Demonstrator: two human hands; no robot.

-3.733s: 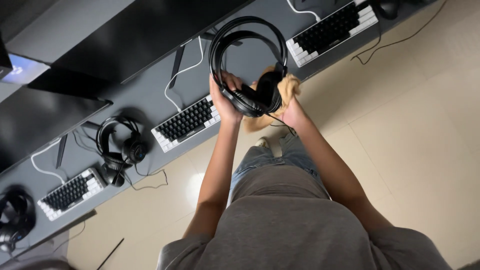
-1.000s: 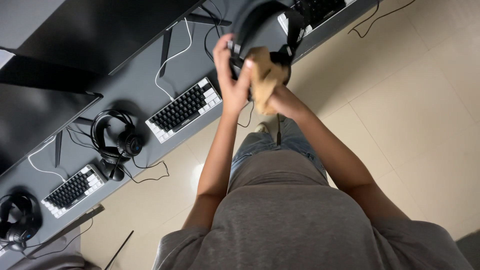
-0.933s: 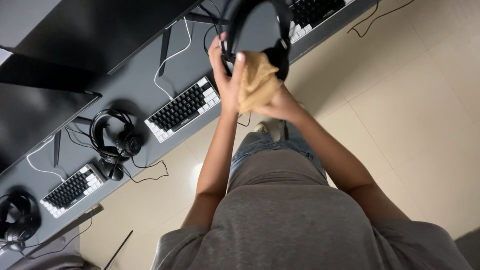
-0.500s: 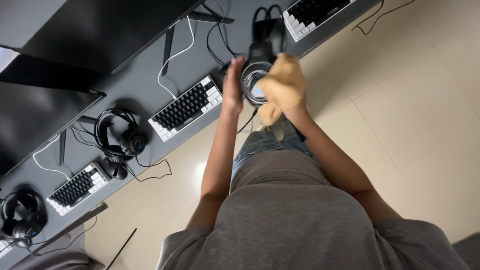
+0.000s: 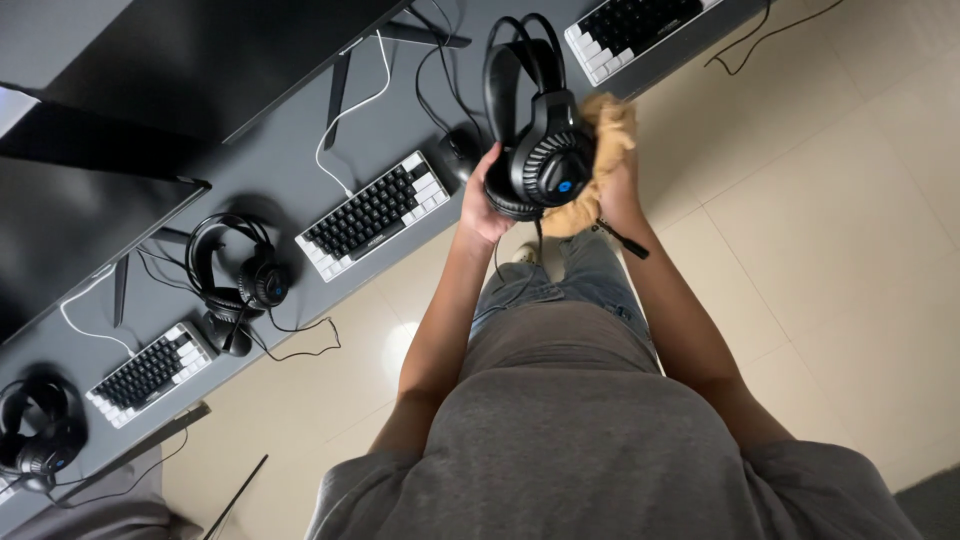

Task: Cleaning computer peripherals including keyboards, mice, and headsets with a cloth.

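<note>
We hold a black over-ear headset [image 5: 535, 135] up above the edge of the desk, its headband arching away from us and the two padded ear cups stacked close together. The outward cup shows a ribbed round shell with a small blue spot near its middle. A thin black cable hangs down from it. A tan cloth [image 5: 600, 150], crumpled and soft, is pressed against the far side of the cups, bunched between headset and palm.
</note>
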